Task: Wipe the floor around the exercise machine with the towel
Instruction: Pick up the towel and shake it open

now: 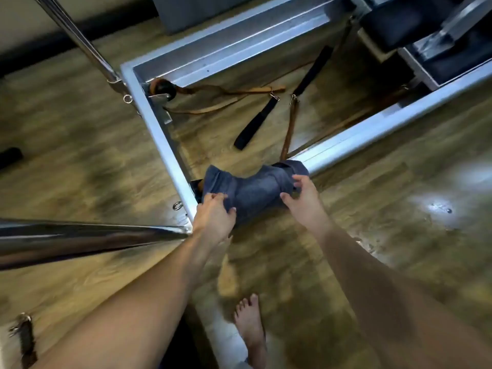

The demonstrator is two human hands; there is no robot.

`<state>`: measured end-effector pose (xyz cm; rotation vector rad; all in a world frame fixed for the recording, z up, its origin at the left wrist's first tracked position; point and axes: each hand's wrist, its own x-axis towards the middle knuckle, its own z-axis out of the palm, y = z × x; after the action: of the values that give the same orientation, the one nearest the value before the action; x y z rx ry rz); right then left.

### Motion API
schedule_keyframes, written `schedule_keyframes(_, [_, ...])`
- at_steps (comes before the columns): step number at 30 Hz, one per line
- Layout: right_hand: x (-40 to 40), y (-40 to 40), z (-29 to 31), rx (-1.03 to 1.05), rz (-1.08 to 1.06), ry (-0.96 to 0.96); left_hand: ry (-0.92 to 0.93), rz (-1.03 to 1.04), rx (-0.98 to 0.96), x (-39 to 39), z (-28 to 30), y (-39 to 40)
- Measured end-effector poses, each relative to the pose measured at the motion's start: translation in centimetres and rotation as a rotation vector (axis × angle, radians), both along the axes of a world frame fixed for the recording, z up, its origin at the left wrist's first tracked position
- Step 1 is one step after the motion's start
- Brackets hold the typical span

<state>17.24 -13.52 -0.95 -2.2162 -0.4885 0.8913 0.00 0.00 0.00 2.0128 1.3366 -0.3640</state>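
- No writing can be read anywhere.
- Black and tan straps [269, 113] lie on the wood floor [372, 222] inside the exercise machine [165, 134] frame; a chrome pole [80, 238] crosses at the left, and a bare foot [250, 323] stands below.
- The blue towel [253, 193] is bunched at the frame's near corner. The left hand [213, 219] and right hand [303, 198] each grip one end, fingers [299, 179] curled into the cloth.
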Motion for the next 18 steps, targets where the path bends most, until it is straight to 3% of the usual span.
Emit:
schedule_keyframes(4, [0.5,1.3,-4.3,-0.068,-0.062,0.082,0.057,0.324,-0.060,0.8,-4.4,0.4])
schedule_keyframes(11, [0.1,3.1,-8.1,-0.112,-0.185,0.000,0.150,0.417,0.096,1.0,-7.6,0.6])
schedule_keyframes(15, [2.1,3.0,-8.1,-0.202,-0.152,-0.044,0.139,0.529,0.055,0.4,-8.7,1.6])
schedule_keyframes(18, [3.5,2.8,-7.5,-0.154,-0.156,-0.096,0.142,0.527,0.096,0.5,-8.5,1.9])
